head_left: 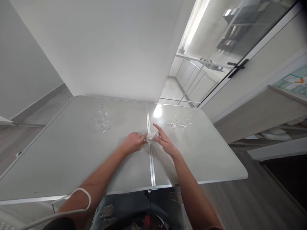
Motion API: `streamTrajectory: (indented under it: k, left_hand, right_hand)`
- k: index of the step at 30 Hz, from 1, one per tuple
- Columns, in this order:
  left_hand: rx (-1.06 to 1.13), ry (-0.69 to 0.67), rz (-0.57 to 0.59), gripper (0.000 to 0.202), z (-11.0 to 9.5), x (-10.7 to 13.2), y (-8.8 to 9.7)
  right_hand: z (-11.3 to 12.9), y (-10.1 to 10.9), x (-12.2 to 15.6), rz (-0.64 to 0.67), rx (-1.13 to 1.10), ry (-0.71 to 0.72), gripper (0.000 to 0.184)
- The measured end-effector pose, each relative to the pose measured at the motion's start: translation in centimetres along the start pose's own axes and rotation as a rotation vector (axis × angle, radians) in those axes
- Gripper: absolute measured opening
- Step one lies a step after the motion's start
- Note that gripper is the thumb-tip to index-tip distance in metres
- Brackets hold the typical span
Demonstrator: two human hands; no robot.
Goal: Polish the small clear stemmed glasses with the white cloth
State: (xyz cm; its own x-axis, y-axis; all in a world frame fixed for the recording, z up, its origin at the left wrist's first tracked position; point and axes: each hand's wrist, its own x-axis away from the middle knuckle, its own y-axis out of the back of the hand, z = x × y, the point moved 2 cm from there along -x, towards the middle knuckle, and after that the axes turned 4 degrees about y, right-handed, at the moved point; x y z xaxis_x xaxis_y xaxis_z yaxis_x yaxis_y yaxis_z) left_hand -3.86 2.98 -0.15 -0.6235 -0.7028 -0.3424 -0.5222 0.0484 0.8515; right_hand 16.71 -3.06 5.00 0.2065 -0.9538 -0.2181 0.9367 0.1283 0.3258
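Observation:
Between my hands, over the table's centre seam, lies a small clear glass (151, 137) with a whitish, crumpled look in or around it; whether that is a cloth I cannot tell. My left hand (134, 141) pinches its left end with closed fingers. My right hand (166, 142) holds the other end, thumb pressed on it and the index finger stretched up and away. On the right half of the table stand two clear stemmed glasses, a nearer one (184, 126) and one beside it (173, 124). Several more clear glasses (103, 121) are grouped on the left half.
The pale folding table (72, 159) has a metal edge and a metal seam (151, 169) down its middle. Behind it rises a white wall (107, 48). A glazed door with a black handle (238, 68) and a shelf unit (263, 111) stand to the right.

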Motion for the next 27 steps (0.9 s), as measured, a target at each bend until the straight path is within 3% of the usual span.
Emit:
streamTrajectory:
  k: [2,5,7,9,11,13,17,20,22,24,27]
  left_hand:
    - [0.075,0.049,-0.002,0.029,-0.7,-0.1,0.4]
    - [0.386,0.191,0.032,0.032,-1.5,-0.5,1.1]
    - [0.726,0.258,0.217,0.040,-1.8,-0.6,1.5]
    - [1.020,0.291,0.476,0.047,-2.0,-0.7,1.9]
    - [1.134,0.315,0.632,0.050,-1.9,-0.6,2.4]
    - [1.051,0.332,0.577,0.050,-1.7,-0.6,2.6]
    - [0.477,0.290,0.130,0.033,-2.0,-0.7,1.7]
    - [0.231,0.228,-0.001,0.020,-3.0,-0.5,0.5]
    - [0.324,0.247,0.008,0.023,-3.5,-0.3,0.1]
    - [0.614,0.300,0.113,0.038,-3.7,-0.3,0.0]
    - [1.140,0.318,0.499,0.059,-4.0,-0.1,0.0]
  right_hand:
    - [0.2,0.6,-0.4,0.056,-0.059,0.003,0.060]
    - [0.8,1.4,-0.6,-0.004,-0.050,0.055,0.059]
    - [1.0,1.7,-0.6,-0.009,-0.016,0.123,0.058]
    - [1.0,1.7,-0.5,0.076,0.003,0.191,0.056]
    - [0.8,1.5,-0.4,0.133,0.005,0.222,0.053]
    - [0.8,1.1,-0.6,0.068,-0.010,0.167,0.049]
    - [0.8,0.0,-1.3,-0.129,-0.089,-0.210,0.041]
    - [1.3,-0.1,-1.3,-0.168,-0.173,-0.441,0.042]
    - [2.2,0.5,-1.1,-0.160,-0.156,-0.422,0.045]
    - [3.2,1.4,-0.9,-0.111,-0.092,-0.307,0.046]
    - [4.4,2.3,-0.4,0.042,-0.069,-0.094,0.052]
